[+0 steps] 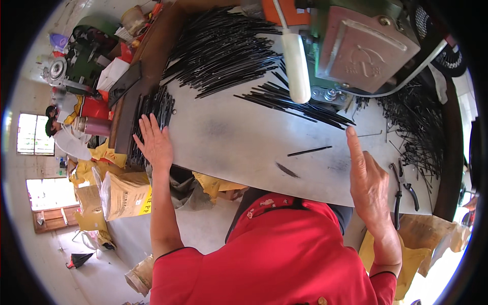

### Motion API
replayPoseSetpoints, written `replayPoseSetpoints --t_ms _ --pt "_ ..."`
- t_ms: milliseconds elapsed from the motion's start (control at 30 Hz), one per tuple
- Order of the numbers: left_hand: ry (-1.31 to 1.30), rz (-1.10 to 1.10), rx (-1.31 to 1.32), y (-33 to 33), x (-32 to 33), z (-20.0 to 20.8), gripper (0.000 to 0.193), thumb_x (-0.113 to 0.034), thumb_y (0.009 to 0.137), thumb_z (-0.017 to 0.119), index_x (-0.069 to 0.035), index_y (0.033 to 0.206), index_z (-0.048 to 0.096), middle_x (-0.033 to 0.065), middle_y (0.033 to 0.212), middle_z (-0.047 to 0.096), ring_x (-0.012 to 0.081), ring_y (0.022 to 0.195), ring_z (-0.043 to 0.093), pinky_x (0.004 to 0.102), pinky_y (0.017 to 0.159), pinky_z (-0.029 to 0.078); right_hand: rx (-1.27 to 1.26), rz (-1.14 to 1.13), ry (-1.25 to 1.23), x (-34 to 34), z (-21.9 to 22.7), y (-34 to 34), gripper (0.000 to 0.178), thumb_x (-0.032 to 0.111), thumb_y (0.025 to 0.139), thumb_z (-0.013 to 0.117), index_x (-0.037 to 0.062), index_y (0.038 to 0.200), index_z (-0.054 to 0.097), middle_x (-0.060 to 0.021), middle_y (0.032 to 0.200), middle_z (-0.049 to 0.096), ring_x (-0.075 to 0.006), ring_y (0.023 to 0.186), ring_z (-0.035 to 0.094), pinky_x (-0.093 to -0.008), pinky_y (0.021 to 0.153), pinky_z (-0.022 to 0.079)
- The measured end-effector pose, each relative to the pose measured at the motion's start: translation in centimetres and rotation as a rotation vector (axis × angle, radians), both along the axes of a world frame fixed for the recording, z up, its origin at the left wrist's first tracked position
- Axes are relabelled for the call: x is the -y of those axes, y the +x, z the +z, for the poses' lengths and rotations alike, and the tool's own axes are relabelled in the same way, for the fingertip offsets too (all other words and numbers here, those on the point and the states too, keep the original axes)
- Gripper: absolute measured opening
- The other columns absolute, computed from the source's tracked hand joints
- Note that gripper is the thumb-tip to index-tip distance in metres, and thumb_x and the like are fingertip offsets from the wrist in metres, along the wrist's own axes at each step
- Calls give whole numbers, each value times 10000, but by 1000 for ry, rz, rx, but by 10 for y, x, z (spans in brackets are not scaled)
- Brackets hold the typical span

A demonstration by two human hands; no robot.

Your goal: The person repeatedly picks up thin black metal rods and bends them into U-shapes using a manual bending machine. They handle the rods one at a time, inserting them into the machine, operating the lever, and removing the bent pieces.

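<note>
My left hand (155,144) lies flat with fingers spread on a stack of black rods (161,104) at the table's left edge. My right hand (369,180) is over the table's right part, one finger stretched forward and the others curled. Its fingertip is at the near ends of a loose bundle of thin black rods (300,103); whether it touches them I cannot tell. The underside of this hand is hidden. A single black rod (309,151) lies apart on the grey metal tabletop (223,147), between my hands.
A large pile of black rods (218,51) covers the back left. A green machine with a reddish cover (363,51) and a white-handled lever (296,68) overhangs the back right. Thin dark wire pieces (417,122) heap at right, near two pliers (404,185). A pink flask (94,126) stands left.
</note>
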State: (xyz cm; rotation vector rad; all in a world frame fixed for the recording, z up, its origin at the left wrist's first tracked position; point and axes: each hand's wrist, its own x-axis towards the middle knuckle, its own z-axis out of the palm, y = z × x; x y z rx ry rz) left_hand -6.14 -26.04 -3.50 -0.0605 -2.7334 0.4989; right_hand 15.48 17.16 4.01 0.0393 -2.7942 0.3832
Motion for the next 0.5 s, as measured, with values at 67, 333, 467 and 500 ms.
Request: replayPoseSetpoints --t_ms 67,333,467,500 --pt "20 49 44 2 -6 1 644 -326 926 485 -85 1469 237 114 1537 210 244 1433 150 543 1123 97 -11 65 -55 -1 -6 -3 877 -140 637 534 127 1448 335 -60 664 418 -218 538 488 -356 508 467" --pt "712 -718 -30 -7 -179 47 164 7 755 652 -74 894 689 93 915 633 274 880 591 351 780 480 -33 0 -141 -8 -38 -22 209 15 765 614 46 971 595 -84 751 535 -258 602 587 -354 512 486" --pt "527 -754 9 -32 -224 28 110 -49 735 682 -66 843 686 73 839 623 257 818 587 370 732 483 -102 -107 -228 -8 -45 -23 89 102 828 638 56 901 614 -80 743 572 -274 564 586 -358 511 488" --pt "495 -752 3 -38 -227 22 97 -95 734 693 -60 823 678 75 825 615 261 817 586 379 727 481 -102 -128 -255 -9 -46 -22 96 110 825 645 55 898 617 -84 740 577 -274 568 586 -352 510 486"
